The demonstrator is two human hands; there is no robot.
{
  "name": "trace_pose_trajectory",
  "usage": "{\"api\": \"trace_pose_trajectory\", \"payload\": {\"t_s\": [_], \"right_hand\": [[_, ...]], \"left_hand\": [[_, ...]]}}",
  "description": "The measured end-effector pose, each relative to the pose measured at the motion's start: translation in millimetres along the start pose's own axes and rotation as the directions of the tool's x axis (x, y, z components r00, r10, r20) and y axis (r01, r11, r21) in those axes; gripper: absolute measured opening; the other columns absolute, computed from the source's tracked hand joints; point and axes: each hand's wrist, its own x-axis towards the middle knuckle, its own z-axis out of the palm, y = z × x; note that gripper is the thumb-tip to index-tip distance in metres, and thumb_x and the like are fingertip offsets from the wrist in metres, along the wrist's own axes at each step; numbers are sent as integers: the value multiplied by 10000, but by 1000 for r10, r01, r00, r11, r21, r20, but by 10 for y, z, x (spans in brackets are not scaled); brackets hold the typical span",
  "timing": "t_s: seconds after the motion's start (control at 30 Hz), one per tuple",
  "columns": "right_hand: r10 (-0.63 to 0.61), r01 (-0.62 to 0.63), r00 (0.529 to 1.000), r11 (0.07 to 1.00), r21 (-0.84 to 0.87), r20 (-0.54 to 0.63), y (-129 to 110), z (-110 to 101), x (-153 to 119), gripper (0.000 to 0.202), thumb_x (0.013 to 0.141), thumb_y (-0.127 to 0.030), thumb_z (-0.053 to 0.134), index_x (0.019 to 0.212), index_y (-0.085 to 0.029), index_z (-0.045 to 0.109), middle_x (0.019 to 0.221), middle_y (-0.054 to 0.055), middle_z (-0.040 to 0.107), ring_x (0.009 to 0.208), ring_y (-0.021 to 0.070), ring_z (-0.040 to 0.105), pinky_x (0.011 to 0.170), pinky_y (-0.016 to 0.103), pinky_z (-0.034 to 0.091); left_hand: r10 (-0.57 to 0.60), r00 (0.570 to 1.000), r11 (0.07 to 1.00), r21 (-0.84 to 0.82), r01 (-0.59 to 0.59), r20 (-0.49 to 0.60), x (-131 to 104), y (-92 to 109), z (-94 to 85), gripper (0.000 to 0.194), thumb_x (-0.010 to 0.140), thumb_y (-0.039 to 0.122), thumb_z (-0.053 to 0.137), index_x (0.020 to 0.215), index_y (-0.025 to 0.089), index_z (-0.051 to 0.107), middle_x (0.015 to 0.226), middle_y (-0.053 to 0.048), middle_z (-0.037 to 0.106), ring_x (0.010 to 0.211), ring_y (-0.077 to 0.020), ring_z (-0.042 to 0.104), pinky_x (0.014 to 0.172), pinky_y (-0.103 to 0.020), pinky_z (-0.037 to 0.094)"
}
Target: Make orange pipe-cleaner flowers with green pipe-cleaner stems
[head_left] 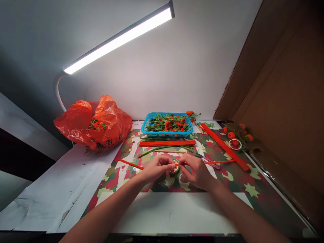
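Note:
An orange pipe cleaner [131,164] runs through both hands, its two ends sticking out to the left and the right. My left hand [160,165] pinches it near its middle between thumb and fingertips. Close beside it, my right hand [193,168] also pinches it, fingers bent. Whether it is one length or two joined, I cannot tell. A small roll of tape [174,167] lies under the fingertips, partly hidden. Scissors with pinkish handles [214,165] are half covered behind my right hand. Beyond the hands lie a bundle of orange pipe cleaners [167,143] and green stems [154,150].
A blue basket [167,135] of orange flowers stands at the back. On the left sits a red plastic bag [116,121] with more flowers, under a lamp [121,37]. Another orange bundle [225,146] lies right, near flowers [231,135] and a cardboard wall [283,101].

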Motion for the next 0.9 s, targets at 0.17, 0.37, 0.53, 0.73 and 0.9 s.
{"api": "trace_pose_trajectory", "payload": {"t_s": [0.17, 0.37, 0.53, 0.73, 0.9], "right_hand": [[290, -289, 957, 937, 196, 24, -3, 26, 23, 124, 858, -241, 498, 748, -191, 527, 704, -1, 542, 618, 121, 484, 564, 235, 385], [443, -473, 878, 747, 468, 180, 39, 24, 61, 232, 788, -384, 582, 706, -175, 525, 694, -13, 508, 637, 112, 460, 589, 232, 388], [473, -537, 840, 654, 532, 266, 43, 18, 76, 301, 754, -438, 617, 667, -172, 507, 645, -34, 455, 588, 92, 403, 557, 223, 359], [461, -477, 872, 722, 501, 166, 15, 48, 58, 245, 797, -400, 581, 716, -178, 517, 690, -16, 495, 621, 107, 446, 576, 231, 390], [270, -253, 961, 944, 212, -55, -32, 66, 4, 125, 871, -240, 486, 759, -199, 522, 696, -5, 530, 600, 118, 472, 546, 238, 388]], "left_hand": [[381, 919, 834, 468, -293, -104, -28, -47, -16, 174, 839, 318, 585, 812, 166, 664, 728, -35, 673, 662, -138, 599, 605, -236, 452], [769, 609, 169, 858, -486, 194, -43, -47, -49, 106, 881, 192, 542, 907, 206, 644, 775, -11, 708, 636, -112, 592, 611, -256, 402], [802, 525, 9, 872, -490, 286, -38, -42, -61, 103, 868, 181, 566, 938, 205, 638, 758, -4, 712, 603, -115, 580, 567, -267, 367], [777, 626, 423, 788, -448, -61, -23, -81, 61, 92, 824, 181, 582, 760, 188, 647, 657, -10, 675, 589, -118, 575, 574, -246, 407], [310, 895, 935, 274, -225, -320, -15, 3, 111, 184, 786, 283, 622, 660, 150, 636, 626, -27, 647, 580, -124, 564, 542, -225, 429]]}}
